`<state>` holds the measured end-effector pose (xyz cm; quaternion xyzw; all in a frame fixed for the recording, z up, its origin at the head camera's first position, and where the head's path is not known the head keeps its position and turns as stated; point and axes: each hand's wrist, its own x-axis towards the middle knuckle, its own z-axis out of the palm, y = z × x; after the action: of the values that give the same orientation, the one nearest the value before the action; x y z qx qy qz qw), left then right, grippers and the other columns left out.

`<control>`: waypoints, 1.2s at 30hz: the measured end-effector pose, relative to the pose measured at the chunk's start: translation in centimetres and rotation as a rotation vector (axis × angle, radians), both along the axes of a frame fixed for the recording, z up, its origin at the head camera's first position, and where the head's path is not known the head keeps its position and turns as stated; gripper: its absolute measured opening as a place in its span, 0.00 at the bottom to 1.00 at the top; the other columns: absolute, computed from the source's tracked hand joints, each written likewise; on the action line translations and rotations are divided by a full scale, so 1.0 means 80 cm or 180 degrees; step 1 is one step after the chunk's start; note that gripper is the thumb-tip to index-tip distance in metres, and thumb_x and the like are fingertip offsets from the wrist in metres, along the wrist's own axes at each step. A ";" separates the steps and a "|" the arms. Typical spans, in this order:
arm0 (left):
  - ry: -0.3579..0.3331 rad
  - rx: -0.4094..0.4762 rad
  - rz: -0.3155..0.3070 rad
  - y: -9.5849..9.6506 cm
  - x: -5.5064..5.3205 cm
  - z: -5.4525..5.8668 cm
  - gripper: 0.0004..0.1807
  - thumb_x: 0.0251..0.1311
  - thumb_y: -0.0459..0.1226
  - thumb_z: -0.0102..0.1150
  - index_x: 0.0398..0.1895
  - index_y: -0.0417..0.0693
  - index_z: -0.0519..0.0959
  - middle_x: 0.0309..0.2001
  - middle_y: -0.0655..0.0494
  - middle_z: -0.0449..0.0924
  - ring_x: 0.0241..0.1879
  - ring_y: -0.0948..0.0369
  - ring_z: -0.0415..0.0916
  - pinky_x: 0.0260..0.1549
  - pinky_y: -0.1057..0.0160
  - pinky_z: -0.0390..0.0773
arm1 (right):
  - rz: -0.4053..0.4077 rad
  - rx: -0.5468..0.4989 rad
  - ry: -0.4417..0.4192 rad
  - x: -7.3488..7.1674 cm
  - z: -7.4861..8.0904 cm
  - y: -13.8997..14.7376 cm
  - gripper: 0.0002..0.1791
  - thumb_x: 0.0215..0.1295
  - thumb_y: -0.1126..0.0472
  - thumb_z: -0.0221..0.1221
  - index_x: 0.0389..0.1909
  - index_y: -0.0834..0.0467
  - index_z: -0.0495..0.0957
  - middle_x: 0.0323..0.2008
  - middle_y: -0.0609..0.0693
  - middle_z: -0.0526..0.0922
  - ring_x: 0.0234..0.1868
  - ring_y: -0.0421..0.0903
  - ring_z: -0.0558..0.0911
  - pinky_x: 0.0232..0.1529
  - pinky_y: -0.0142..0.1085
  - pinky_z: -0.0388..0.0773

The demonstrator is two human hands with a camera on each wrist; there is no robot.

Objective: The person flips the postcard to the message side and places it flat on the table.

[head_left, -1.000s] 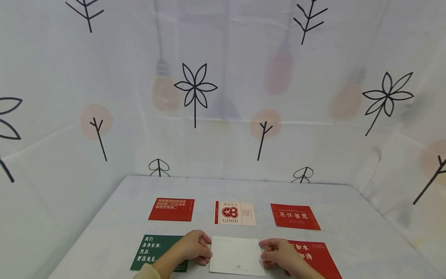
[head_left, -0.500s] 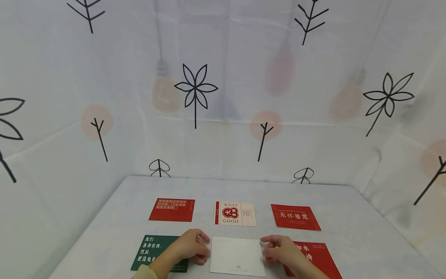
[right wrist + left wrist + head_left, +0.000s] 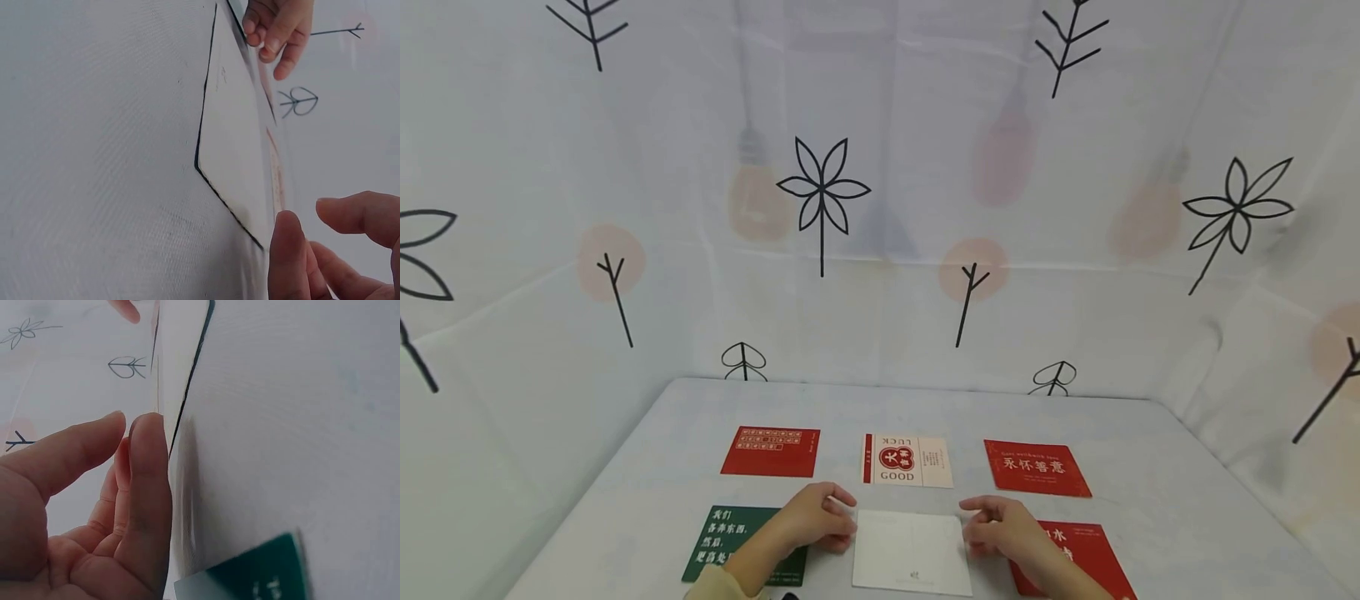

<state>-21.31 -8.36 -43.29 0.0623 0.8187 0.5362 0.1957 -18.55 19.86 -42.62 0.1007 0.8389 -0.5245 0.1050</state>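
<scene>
A blank white card [image 3: 912, 550] with a tiny mark near its lower edge lies flat on the table between the two hands. Its dark lower edge shows in the right wrist view. Beside its left edge is my left hand [image 3: 818, 518], fingers loosely bent, with nothing held; its thumb and fingertips stand apart in the left wrist view. My right hand [image 3: 1009, 533] is just off the card's right edge, thumb and fingers spread and holding nothing. The left arm partly covers a green card [image 3: 721, 542] with white writing; the right arm overlaps a red card [image 3: 1093, 554].
A back row has a red card [image 3: 769, 458] with small boxed characters, a cream card [image 3: 932, 460] reading GOOD LUCK, and another red card [image 3: 1037, 468] with white characters. A white cloth with plant drawings [image 3: 880, 325] rises behind and at both sides of the table.
Both hands have drawn away from the white card's edges and lifted slightly, the right one also shifting right. The white card stays in place.
</scene>
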 end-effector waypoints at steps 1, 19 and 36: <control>0.0011 -0.0001 0.0002 0.000 -0.001 0.000 0.14 0.53 0.34 0.65 0.42 0.40 0.75 0.26 0.51 0.77 0.23 0.59 0.79 0.27 0.63 0.81 | -0.0012 0.0000 -0.0004 -0.001 0.000 -0.001 0.24 0.51 0.64 0.66 0.50 0.65 0.76 0.28 0.53 0.76 0.25 0.45 0.78 0.33 0.34 0.80; 0.0101 0.0052 0.0143 0.003 -0.009 0.002 0.16 0.53 0.34 0.65 0.44 0.39 0.74 0.27 0.51 0.78 0.25 0.58 0.79 0.28 0.61 0.81 | -0.0032 -0.0011 0.0037 -0.013 -0.009 -0.001 0.24 0.51 0.63 0.66 0.50 0.65 0.75 0.28 0.53 0.77 0.25 0.46 0.78 0.33 0.34 0.80; 0.0187 0.0078 0.0210 0.006 -0.021 0.001 0.17 0.54 0.35 0.65 0.45 0.38 0.74 0.28 0.51 0.77 0.25 0.58 0.79 0.30 0.61 0.81 | -0.0034 -0.0109 0.0091 -0.025 -0.004 0.000 0.25 0.52 0.64 0.66 0.52 0.67 0.74 0.29 0.54 0.77 0.26 0.47 0.79 0.34 0.36 0.80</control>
<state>-22.97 -7.92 -43.18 0.0533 0.8191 0.5503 0.1531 -20.54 19.88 -42.94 0.0958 0.8307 -0.5407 0.0919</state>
